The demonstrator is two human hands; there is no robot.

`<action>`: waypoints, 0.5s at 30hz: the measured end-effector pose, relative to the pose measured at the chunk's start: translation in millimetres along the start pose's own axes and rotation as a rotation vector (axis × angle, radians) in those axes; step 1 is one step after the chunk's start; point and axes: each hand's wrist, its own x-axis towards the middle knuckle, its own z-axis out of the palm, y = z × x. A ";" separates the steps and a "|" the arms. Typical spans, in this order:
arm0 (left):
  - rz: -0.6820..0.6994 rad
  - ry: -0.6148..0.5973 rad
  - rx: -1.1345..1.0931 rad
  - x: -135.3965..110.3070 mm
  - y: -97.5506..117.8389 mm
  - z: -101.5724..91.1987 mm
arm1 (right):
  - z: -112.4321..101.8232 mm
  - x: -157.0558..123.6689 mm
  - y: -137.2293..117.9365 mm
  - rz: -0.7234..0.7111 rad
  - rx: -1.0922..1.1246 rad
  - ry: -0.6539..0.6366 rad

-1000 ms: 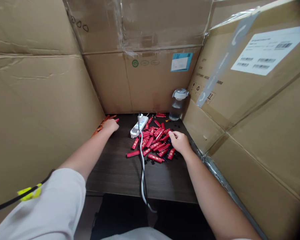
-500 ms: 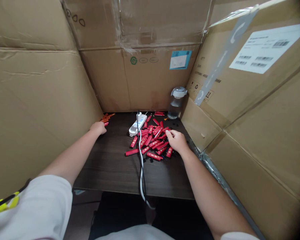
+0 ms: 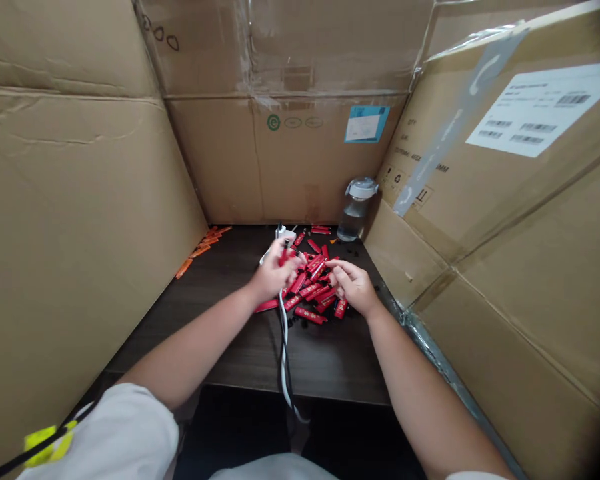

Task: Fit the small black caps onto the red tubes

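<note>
A heap of several small red bar-shaped pieces [image 3: 315, 287] lies on the dark wooden desk [image 3: 230, 327]. My left hand [image 3: 273, 275] hovers over the heap's left side, fingers closed on one red piece [image 3: 284, 256]. My right hand [image 3: 353, 285] rests on the heap's right side with fingers pinched together; what they hold is too small to name. Several orange pieces [image 3: 200, 250] lie in a row along the left cardboard wall.
Cardboard boxes wall the desk on the left, back and right. A white power strip [image 3: 275, 247] lies behind the heap, its white and black cables [image 3: 284, 353] running off the front edge. A clear water bottle [image 3: 355, 210] stands at the back right corner.
My left hand has moved from the orange pieces at the left wall to the red heap and closed on a red piece. My right hand has hardly moved.
</note>
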 end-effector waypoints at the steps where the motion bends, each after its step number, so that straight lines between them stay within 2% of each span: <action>1: 0.013 -0.025 0.042 -3.8 0.9 16.0 | 1.1 -2.2 -1.1 0.000 0.079 -0.062; 2: 0.049 -0.042 0.106 -6.2 0.5 29.1 | 1.8 -3.7 -1.7 -0.012 0.126 -0.099; 4: 0.072 -0.069 0.224 -7.4 -3.1 46.8 | 2.2 -4.3 -1.6 -0.027 0.151 -0.093; 7: 0.098 -0.129 0.239 -4.8 -10.4 55.9 | 1.7 -1.1 -0.6 -0.002 0.128 -0.048; 9: 0.071 -0.152 0.143 -3.9 -13.7 55.7 | 1.8 0.9 -0.8 0.008 0.095 -0.057; 13: -0.158 -0.174 -0.205 -9.0 -16.0 53.6 | 3.5 0.4 -3.1 -0.006 0.059 -0.107; 15: -0.225 -0.187 -0.378 -12.7 -16.3 53.8 | 4.6 -1.4 -4.3 -0.004 0.101 -0.155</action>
